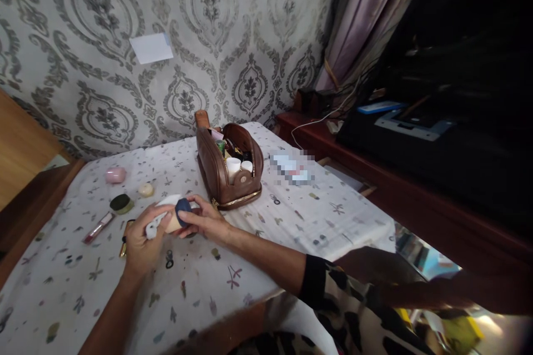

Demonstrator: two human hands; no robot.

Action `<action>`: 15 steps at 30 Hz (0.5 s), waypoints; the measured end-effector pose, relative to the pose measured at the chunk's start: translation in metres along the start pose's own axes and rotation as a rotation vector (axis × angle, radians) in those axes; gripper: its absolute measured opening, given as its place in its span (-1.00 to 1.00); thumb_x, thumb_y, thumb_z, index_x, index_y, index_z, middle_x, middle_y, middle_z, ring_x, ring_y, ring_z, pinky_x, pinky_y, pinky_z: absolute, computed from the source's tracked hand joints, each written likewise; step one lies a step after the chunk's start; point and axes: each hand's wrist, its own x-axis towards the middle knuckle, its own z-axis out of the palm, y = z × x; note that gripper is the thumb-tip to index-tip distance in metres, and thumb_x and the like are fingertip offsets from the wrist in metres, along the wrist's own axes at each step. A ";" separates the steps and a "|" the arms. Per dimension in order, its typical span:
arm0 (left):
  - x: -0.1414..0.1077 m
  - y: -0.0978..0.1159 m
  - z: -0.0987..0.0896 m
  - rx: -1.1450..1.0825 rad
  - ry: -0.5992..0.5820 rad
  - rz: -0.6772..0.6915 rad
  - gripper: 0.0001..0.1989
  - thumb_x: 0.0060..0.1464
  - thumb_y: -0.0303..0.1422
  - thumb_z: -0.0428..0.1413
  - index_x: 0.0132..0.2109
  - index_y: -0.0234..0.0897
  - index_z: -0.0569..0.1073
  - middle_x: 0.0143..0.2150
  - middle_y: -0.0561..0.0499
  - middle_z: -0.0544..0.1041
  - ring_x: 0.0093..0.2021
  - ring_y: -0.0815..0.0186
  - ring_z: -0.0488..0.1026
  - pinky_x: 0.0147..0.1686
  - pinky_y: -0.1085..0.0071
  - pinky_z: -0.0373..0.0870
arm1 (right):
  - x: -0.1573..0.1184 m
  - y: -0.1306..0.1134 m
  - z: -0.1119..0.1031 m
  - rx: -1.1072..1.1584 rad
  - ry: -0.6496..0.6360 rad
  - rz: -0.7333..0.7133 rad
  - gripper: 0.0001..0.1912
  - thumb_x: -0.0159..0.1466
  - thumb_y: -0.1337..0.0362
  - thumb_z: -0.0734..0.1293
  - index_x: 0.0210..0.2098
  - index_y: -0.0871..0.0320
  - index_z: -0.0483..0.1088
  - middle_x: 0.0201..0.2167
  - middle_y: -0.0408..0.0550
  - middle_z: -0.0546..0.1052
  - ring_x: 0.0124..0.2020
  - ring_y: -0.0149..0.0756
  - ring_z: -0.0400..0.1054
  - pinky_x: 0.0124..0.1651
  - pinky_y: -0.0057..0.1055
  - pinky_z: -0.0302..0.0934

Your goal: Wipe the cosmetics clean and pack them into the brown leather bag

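Note:
My left hand [144, 241] is wrapped round a small cream jar [172, 223] and a crumpled white cloth or tissue [156, 224]. The fingers of my right hand [206, 221] grip the jar's dark blue lid [182, 212] from the right. Behind my hands stands a brown cosmetic bag [208, 169], unzipped, with white-capped containers [233, 166] and other items inside. Near my left hand are a gold and black tube [125, 241], a lip gloss tube [98, 228], a dark green round jar [121, 203], a cream round item [146, 189] and a pink jar [115, 175].
A patterned white cloth [195, 294] covers the table. A blurred pale item [291, 168] lies right of the bag. Along the right is a dark red cabinet [416, 216] with a slightly open drawer and a large black screen [458, 94]. Patterned wallpaper stands behind.

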 end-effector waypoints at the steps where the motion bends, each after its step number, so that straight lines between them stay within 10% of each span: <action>1: 0.000 0.000 0.000 0.014 0.007 0.012 -0.85 0.20 -0.30 0.12 -0.21 -0.20 0.58 -0.26 0.04 0.60 -0.24 0.27 0.54 -0.15 0.37 0.44 | 0.000 0.001 0.000 -0.012 -0.001 0.002 -0.24 -0.10 -0.10 0.58 -0.11 0.10 0.20 -0.43 -0.21 0.54 -0.50 -0.33 0.53 -0.41 -0.48 0.41; 15: -0.003 0.000 0.004 -0.009 -0.101 -0.061 -0.58 0.11 -0.21 0.21 0.10 -0.19 0.45 0.02 -0.09 0.55 0.03 0.12 0.51 0.05 0.21 0.44 | -0.002 -0.007 0.002 0.038 0.037 0.002 -0.31 -0.08 -0.15 0.56 -0.18 0.11 0.26 -0.47 -0.27 0.47 -0.52 -0.45 0.44 -0.51 -0.53 0.39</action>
